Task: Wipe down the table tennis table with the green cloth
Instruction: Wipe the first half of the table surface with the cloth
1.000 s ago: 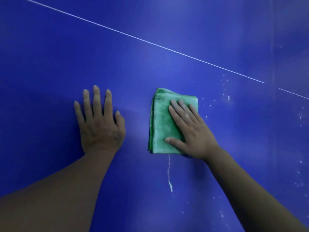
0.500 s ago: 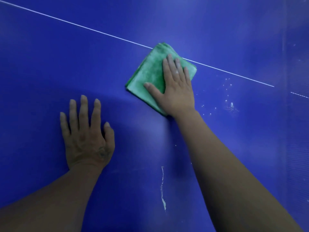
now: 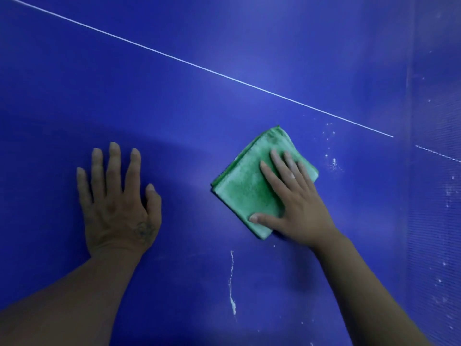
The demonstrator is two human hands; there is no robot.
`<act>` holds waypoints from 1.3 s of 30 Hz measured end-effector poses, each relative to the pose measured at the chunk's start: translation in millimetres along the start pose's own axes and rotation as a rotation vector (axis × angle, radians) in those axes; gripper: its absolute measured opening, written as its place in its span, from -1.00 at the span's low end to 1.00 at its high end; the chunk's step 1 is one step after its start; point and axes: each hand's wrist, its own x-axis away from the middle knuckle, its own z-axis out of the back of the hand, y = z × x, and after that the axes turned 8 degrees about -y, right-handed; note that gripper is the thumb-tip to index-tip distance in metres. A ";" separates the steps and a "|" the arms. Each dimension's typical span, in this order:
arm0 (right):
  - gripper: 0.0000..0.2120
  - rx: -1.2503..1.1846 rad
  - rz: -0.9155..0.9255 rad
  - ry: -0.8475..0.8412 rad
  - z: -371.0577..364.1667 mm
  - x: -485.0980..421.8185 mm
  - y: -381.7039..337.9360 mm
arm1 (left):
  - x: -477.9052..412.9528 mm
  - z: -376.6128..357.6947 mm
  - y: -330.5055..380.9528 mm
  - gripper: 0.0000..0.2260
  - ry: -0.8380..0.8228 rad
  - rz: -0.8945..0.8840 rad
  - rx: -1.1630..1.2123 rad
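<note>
Your right hand (image 3: 296, 203), fingers flat and slightly spread, has drawn the folded green microfibre cloth (image 3: 249, 193) back below the thin white line (image 3: 199, 67) on the blue table tennis table (image 3: 174, 121). Your left hand (image 3: 117, 203) stays splayed flat. The white streak (image 3: 232, 283) farther below remains unwiped.

The cloth (image 3: 247, 193), green and folded into a square pad, lies flat on the blue table (image 3: 224, 108), one corner towards its thin white line (image 3: 374, 130). White specks (image 3: 334, 163) and a streak (image 3: 232, 283) mark the table.
</note>
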 end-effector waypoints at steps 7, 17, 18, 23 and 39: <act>0.08 0.068 0.110 -0.008 27.8 -99.1 25.2 | -0.8 -4.6 -1.1 -0.35 0.020 -0.004 -0.001; 0.12 -0.120 -0.596 0.169 47.1 -95.4 84.1 | 0.3 -7.3 -2.5 -0.36 0.036 0.008 -0.002; 0.12 -0.112 -0.639 0.190 41.0 -82.3 80.7 | 0.1 -6.4 -2.0 -0.36 0.036 0.008 0.007; 0.02 -0.074 -0.739 0.259 -6.8 4.3 33.4 | -0.2 -3.3 -1.1 -0.36 0.043 -0.001 0.026; 0.03 -0.223 -1.102 0.312 3.8 -77.2 12.8 | -0.2 -7.6 -4.4 -0.35 0.009 0.016 -0.024</act>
